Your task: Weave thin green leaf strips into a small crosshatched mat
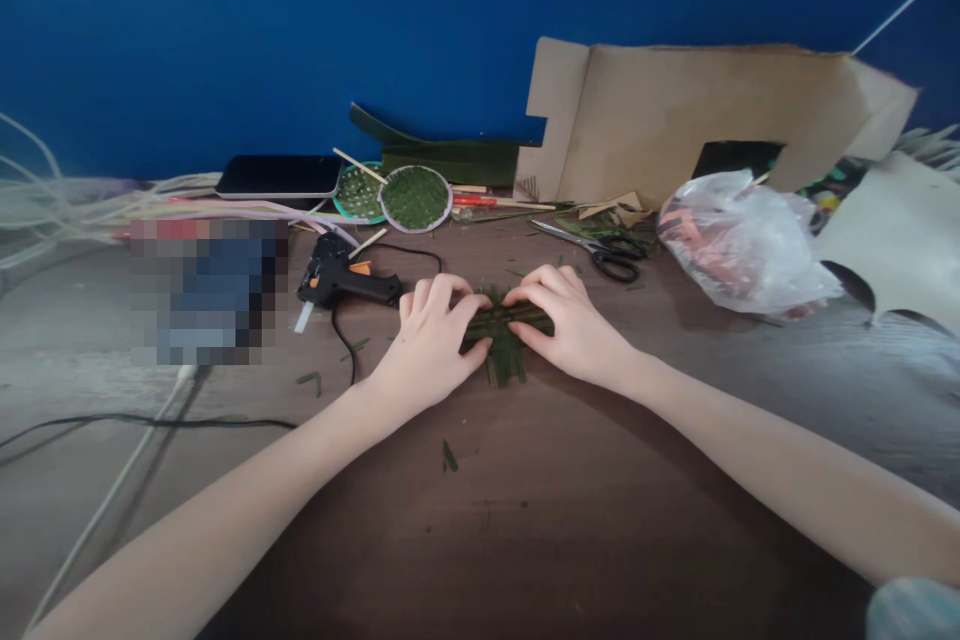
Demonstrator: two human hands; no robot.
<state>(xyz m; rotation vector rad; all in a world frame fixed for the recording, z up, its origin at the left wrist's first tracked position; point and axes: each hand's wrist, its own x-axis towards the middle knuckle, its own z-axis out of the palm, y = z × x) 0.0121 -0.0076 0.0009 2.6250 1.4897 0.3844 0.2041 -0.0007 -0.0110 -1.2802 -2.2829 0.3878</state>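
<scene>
Green leaf strips (507, 355), crossed over one another like a small weave, lie on the brown table between my hands. My left hand (439, 335) pinches their left side, thumb below and index finger above. From the right, my right hand (564, 325) grips the other side the same way. The strip ends fan out toward me; parts of the weave are hidden under my fingers. A loose leaf scrap (449, 456) lies nearer to me. Left of my left hand rests a black hot glue gun (337, 275) with a glue stick in it.
Black-handled scissors (600, 250) lie behind my right hand. Two round woven fans (416, 198) and a tablet-like device (279, 176) sit by the blue wall. A cardboard piece (637, 110) stands behind a plastic bag (750, 245). Cables (142, 455) cross the left side.
</scene>
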